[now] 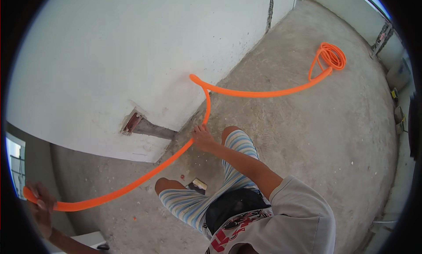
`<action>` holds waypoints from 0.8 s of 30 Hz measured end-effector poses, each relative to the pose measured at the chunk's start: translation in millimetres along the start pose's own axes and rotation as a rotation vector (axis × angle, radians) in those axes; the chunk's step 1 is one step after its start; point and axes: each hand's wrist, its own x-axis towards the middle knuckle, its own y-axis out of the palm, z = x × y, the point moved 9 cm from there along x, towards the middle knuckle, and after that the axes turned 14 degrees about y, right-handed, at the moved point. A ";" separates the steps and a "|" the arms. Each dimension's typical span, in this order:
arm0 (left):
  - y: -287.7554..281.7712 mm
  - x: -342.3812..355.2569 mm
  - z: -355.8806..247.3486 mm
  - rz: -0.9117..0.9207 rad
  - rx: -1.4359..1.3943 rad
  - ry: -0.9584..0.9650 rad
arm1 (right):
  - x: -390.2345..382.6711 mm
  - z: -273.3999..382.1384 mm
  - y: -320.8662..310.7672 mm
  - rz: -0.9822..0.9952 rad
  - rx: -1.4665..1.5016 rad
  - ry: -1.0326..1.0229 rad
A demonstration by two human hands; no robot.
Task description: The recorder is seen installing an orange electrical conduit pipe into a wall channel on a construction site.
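Note:
A long orange flexible conduit [121, 191] stretches between my two hands. At the far left, my left hand [41, 204] grips it close to its end, fingers curled round it. My right hand [203, 138] is closed on the conduit farther along, above my knees and near the wall's lower edge. Past the right hand it rises, bends sharply by the wall, then runs right to a loose orange coil [332, 57] at the far right. Between my hands, a reddish-brown wall box [132, 123] sits in a rough cutout, with a grey channel [154, 130] running from it toward the floor.
A white wall [110, 47] stands ahead on the left. Below spreads a bare concrete floor [303, 153] with small debris. A brush-like block [198, 185] lies between my legs. Containers [399, 114] line the right wall, and a dark vertical groove [270, 12] cuts the far wall.

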 end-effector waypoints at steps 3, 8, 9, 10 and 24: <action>51.9 -28.3 -1.8 0.001 0.214 0.005 | 24.6 -41.7 55.3 0.222 -0.237 0.186; 95.6 -62.7 56.5 -0.236 0.195 -0.057 | 29.2 -73.2 85.7 0.351 -0.411 0.178; 102.0 -66.5 59.3 -0.216 0.183 0.010 | 27.3 -65.2 85.2 0.364 -0.419 0.029; 99.9 -74.7 71.4 -0.243 0.215 -0.059 | 21.1 -59.6 88.6 0.461 -0.445 -0.098; 46.3 -187.9 222.2 -0.384 0.464 -0.129 | 83.1 -125.7 -242.1 -0.279 -0.462 0.191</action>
